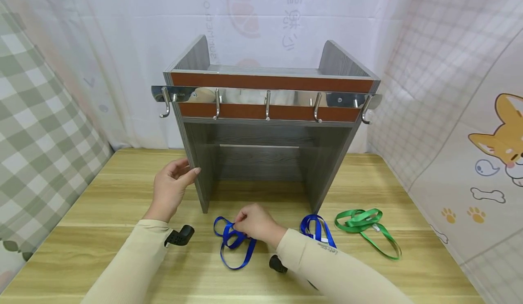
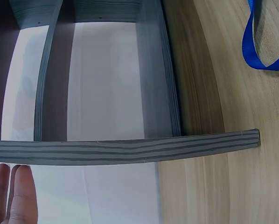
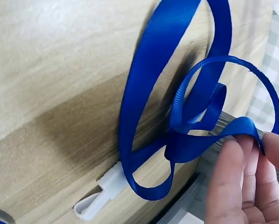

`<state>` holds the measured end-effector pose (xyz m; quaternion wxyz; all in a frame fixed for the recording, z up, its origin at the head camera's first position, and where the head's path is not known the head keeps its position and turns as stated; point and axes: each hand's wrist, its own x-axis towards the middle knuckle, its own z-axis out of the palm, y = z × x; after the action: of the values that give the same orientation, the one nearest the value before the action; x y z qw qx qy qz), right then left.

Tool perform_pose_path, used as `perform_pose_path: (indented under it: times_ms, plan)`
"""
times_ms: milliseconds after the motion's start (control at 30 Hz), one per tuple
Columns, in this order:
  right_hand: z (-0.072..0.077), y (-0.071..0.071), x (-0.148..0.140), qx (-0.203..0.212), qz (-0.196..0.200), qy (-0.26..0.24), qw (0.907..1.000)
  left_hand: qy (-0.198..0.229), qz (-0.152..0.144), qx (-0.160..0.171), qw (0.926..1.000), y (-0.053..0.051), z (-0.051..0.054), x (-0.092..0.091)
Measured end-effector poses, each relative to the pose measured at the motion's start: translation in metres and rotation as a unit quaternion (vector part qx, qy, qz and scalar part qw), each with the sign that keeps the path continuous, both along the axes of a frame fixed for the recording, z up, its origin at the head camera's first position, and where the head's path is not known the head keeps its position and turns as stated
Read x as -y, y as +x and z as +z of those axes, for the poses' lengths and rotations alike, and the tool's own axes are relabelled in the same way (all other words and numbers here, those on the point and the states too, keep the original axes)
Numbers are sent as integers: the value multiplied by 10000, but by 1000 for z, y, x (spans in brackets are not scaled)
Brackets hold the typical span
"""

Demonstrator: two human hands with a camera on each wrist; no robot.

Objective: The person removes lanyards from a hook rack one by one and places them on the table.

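Observation:
In the head view my right hand (image 1: 257, 224) pinches one part of a blue lanyard (image 1: 248, 255) between thumb and fingertips. Most of its loops are bunched near the wooden table top. A white plastic clip (image 3: 100, 191) hangs from this lanyard in the right wrist view. My left hand (image 1: 171, 188) is at the left side panel of a grey shelf (image 1: 192, 159); its thumb points at the panel's front edge. Two straight fingers (image 2: 24, 193) show just outside that panel in the left wrist view. Whether they touch it I cannot tell.
A metal rail (image 1: 245, 96) with several hooks runs across the shelf's front. A second blue lanyard (image 1: 318, 227), partly hidden by my right sleeve, lies to the right. Beyond it is a green lanyard (image 1: 359, 222). Curtains (image 1: 122, 68) enclose the table (image 1: 102, 213).

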<state>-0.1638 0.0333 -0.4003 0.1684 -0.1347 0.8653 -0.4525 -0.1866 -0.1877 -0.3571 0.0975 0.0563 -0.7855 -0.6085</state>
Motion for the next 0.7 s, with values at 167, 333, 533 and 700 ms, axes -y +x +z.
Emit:
perform_pose_path:
  times_ms: [167,333,533,700]
  plan:
    - [-3,-1,4,-137,103,117,9998,-100,-11,76,9999,1,2,1]
    - [-4,-1,6,-102,193,99,9997,-119,-18,88,9999,2,2,1]
    - [-6,-1,6,38,168,59,9998,-106,-41,105,9999,2,3,1]
    - [-6,-5,2,99,182,-211,9996,-116,-60,87,9999,2,3,2]
